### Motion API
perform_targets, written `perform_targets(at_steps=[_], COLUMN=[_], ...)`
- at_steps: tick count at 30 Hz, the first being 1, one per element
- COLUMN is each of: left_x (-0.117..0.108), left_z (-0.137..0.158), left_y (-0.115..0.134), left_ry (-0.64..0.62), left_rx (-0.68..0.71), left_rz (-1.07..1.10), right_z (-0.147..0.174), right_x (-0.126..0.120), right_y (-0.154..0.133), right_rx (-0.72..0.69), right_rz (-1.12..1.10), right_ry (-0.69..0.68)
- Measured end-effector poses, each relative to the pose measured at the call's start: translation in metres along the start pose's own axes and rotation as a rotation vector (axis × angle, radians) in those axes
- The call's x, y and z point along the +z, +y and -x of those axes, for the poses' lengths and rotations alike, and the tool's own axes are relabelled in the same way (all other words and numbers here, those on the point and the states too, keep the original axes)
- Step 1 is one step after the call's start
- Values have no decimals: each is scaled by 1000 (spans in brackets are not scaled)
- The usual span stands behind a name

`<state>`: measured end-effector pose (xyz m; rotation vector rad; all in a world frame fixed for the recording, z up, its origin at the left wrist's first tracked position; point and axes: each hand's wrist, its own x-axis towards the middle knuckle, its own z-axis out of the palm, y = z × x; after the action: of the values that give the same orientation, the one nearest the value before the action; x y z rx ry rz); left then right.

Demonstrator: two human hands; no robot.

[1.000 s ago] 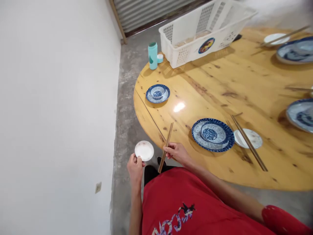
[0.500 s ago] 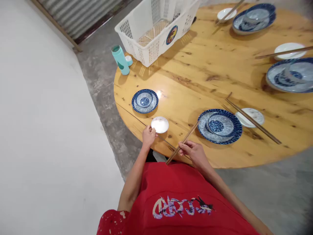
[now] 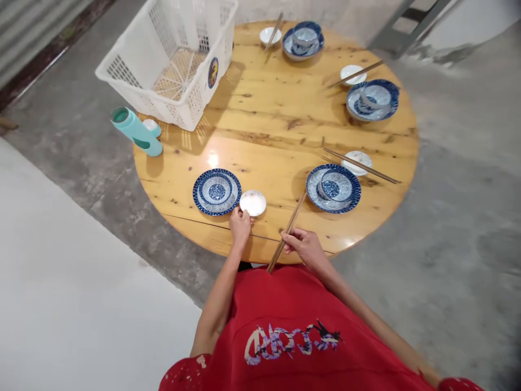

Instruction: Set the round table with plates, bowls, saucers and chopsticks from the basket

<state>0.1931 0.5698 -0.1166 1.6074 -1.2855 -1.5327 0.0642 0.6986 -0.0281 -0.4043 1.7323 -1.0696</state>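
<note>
My left hand [image 3: 241, 225] pinches the near-left rim of a small white dish [image 3: 253, 202] at the table's front edge. Just left of the dish is a blue-and-white plate [image 3: 197, 203] bearing a bowl [image 3: 216, 191] of matching pattern. In my right hand [image 3: 302, 243] is a pair of wooden chopsticks [image 3: 290, 224], slanting from my shirt up towards a second blue-and-white plate [image 3: 311, 198]. This plate also carries a bowl [image 3: 340, 184]. Behind it, another pair of chopsticks [image 3: 362, 166] rests across a white dish [image 3: 360, 157].
At the far left of the round wooden table [image 3: 268, 146] stands a white plastic basket [image 3: 185, 111]. A turquoise bottle [image 3: 138, 133] and its lid [image 3: 152, 128] are near the left edge. Two more settings, with a blue plate [image 3: 356, 111] and a blue dish [image 3: 288, 46], sit at the back right.
The view has swung to the right, showing more of the table's right side. My left hand and the white dish are now close beside the left plate. My right hand still grips the chopsticks.
</note>
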Motion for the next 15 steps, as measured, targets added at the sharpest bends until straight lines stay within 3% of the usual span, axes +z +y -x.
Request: perform_targets(at_steps=[8, 11, 15], left_x=[-3, -13, -31], left_z=[-2, 3, 8], left_y=[7, 10, 7], left_ry=[-23, -41, 45], left_rx=[3, -6, -101], left_rz=[35, 34, 50], right_z=[-14, -26, -47], right_x=[3, 0, -3], right_y=[-11, -11, -13], right_rx=[-2, -8, -11], right_rz=[-30, -53, -97], right_ry=[8, -44, -161])
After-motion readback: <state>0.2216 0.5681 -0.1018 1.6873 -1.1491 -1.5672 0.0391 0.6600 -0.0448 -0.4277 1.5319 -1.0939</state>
